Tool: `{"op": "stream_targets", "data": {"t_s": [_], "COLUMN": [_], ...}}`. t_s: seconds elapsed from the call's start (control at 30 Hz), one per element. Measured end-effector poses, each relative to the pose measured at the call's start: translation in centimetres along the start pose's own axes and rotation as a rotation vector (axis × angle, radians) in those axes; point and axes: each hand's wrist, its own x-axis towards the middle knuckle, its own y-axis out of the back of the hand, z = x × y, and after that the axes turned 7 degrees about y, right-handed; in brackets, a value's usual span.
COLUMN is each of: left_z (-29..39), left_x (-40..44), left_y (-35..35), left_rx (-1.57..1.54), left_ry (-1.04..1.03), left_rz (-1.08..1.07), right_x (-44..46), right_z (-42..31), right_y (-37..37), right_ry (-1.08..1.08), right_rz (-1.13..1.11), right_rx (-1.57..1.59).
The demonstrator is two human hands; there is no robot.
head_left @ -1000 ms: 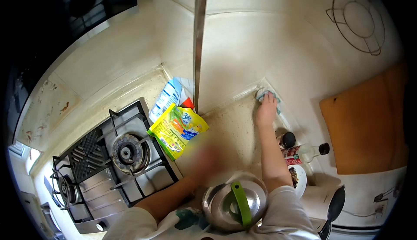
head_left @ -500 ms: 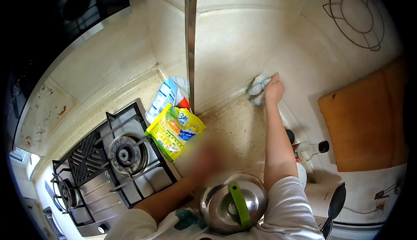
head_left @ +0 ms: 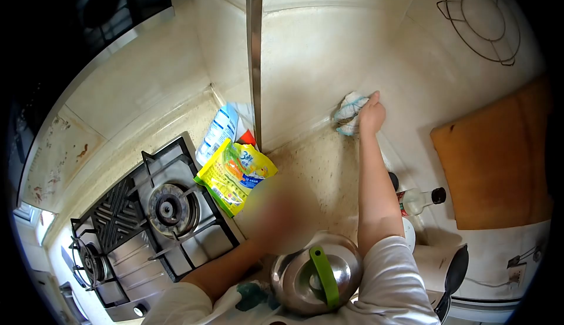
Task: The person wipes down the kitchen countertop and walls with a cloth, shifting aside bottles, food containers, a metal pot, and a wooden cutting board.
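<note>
My right hand (head_left: 372, 115) is closed on a crumpled white and blue cloth (head_left: 350, 113), held at the back corner where the counter meets the wall. The counter (head_left: 320, 166) under it shows dark specks. My left hand (head_left: 281, 213) is blurred out over the counter, and its fingers cannot be made out. It is between the yellow packet (head_left: 235, 175) and the metal kettle (head_left: 294, 272) with a green handle. Behind the yellow packet lies a blue and white packet (head_left: 218, 134).
A gas stove (head_left: 158, 219) stands at the left. On the right are a glass bottle (head_left: 416, 201), partly hidden by my forearm, a white plate (head_left: 409, 234), a light-coloured appliance (head_left: 433, 266) and a wooden board (head_left: 493, 166). A wire rack (head_left: 483, 16) hangs on the wall.
My right hand has lifted from the right counter edge and turned, bringing the cloth slightly left and up to the back corner. My left hand stays in about the same place. The view has shifted slightly.
</note>
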Motion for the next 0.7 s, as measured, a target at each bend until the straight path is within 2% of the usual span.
{"op": "stream_targets", "data": {"t_s": [0.07, 0.27, 0.4, 0.47, 0.53, 0.57, 0.67, 0.7], "left_z": [-0.9, -1.4, -1.1, -0.3, -1.4, -1.9, -2.4, -2.5], "left_x": [0.2, 0.0, 0.1, 0.7, 0.2, -0.1, -0.5, -0.7], "left_y": [-1.0, -1.5, -1.2, -0.2, -1.9, -2.6, -3.1, -3.3], "left_rx": [-0.014, 0.066, 0.097, -0.005, 0.079, 0.163, 0.21, 0.225], "left_ry": [-0.086, -0.105, -0.07, 0.003, -0.031, -0.057, -0.015, -0.002], "left_rz": [0.075, 0.074, 0.074, -0.023, 0.044, 0.096, 0.021, -0.006], "right_x": [-0.5, -0.2, -0.5, -1.1, -0.1, 0.2, 1.7, 2.8], "right_z": [0.8, 1.4, 1.7, 3.4, 3.8, 2.0, -4.4, -6.4], "right_y": [-0.2, -0.8, -0.7, -1.1, -1.7, -0.3, 4.1, 5.3], "right_ry": [-0.01, -0.004, 0.022, 0.06, 0.102, 0.206, 0.572, 0.769], "right_rz": [0.014, 0.029, 0.013, 0.026, 0.036, 0.105, 0.293, 0.453], "right_rx": [0.015, 0.061, 0.039, 0.076, 0.121, 0.215, 0.406, 0.314]}}
